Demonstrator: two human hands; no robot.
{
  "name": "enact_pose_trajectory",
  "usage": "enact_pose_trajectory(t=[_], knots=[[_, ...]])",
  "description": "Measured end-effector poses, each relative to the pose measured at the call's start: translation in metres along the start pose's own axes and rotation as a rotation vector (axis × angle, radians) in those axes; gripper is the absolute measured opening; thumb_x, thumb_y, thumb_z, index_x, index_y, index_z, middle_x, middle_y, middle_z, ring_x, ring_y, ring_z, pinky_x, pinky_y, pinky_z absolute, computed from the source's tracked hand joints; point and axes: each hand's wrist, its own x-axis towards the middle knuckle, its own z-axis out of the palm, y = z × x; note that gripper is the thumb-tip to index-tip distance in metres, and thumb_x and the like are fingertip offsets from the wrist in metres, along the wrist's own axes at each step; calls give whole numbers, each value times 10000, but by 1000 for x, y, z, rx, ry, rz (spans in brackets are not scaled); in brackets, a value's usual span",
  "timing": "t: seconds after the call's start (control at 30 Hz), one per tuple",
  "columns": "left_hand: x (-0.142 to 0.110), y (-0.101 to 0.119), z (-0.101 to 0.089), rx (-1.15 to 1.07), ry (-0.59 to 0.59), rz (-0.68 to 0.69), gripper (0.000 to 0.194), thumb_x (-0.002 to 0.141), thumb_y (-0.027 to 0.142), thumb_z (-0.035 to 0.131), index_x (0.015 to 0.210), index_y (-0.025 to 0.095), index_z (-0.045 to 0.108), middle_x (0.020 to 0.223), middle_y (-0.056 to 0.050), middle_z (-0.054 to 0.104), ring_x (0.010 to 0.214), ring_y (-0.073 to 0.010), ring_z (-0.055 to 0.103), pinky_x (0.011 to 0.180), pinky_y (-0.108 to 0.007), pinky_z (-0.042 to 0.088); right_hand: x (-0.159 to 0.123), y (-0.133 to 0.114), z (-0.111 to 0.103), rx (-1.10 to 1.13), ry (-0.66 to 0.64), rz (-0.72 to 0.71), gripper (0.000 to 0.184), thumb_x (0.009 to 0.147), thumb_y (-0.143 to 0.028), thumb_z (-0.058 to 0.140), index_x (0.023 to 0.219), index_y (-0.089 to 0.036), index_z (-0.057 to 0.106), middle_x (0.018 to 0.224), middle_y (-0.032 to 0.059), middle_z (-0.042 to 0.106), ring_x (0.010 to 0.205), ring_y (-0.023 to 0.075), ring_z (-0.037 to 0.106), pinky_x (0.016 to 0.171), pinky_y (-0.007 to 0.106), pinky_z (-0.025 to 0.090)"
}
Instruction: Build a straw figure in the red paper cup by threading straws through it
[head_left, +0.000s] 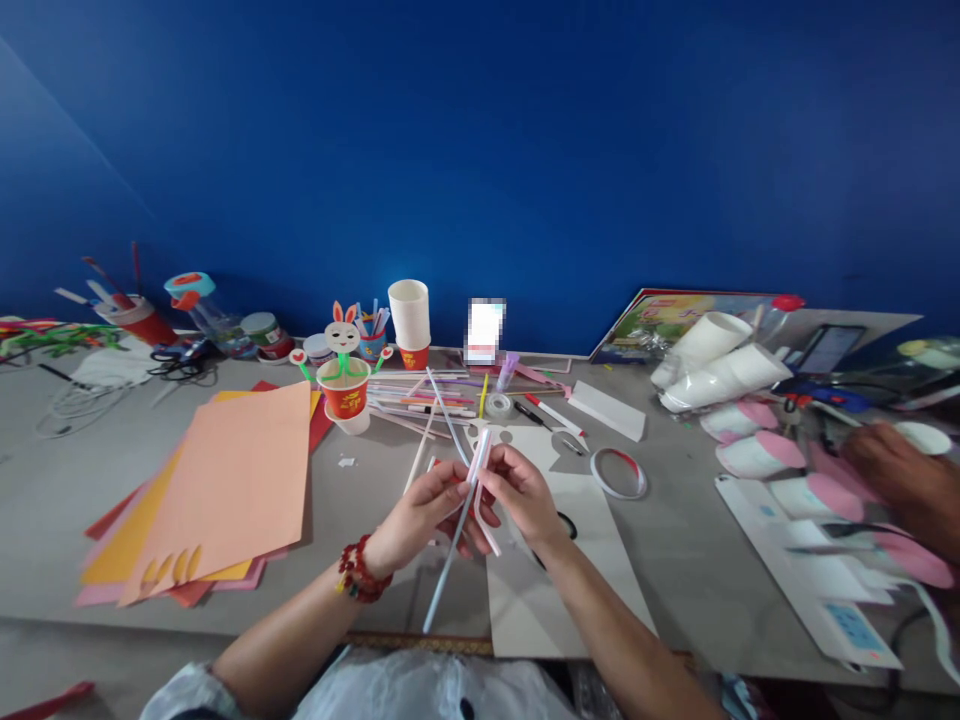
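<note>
In the head view, my left hand [421,508] and my right hand [526,492] meet over the front middle of the table, fingers closed on thin drinking straws. A pale blue straw [444,582] slants down toward the table edge from my left fingers. A pink straw [486,533] bends below the fingertips, and the upper ends [482,447] stand bunched together between both hands. Exactly how the straws are divided between the fingers is hidden. Beneath my right hand lies white paper [559,595], with black scissor handles [568,525] partly covered by the wrist.
Coloured paper sheets [232,480] lie left. Behind stand a rabbit-decorated cup [346,400], stacked paper cups [409,315] and loose straws [420,400]. A tape roll [619,473], wrapped cups [724,375] and a power strip [806,575] are right, near another person's hand [896,465].
</note>
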Motion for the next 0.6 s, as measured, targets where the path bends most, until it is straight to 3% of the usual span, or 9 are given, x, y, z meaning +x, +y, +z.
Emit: enact_pose_trajectory(t=[0.6], knots=[[8,-16,-6,-53,-77,41,291,926,419,624,1042,184,499,929,-86,732,697,-198,750,519,-257,607,4,14,-6,-67,59,-15,309,801,-433,749,792,-217,528,564,-75,517,371,57,388,374,199,305]])
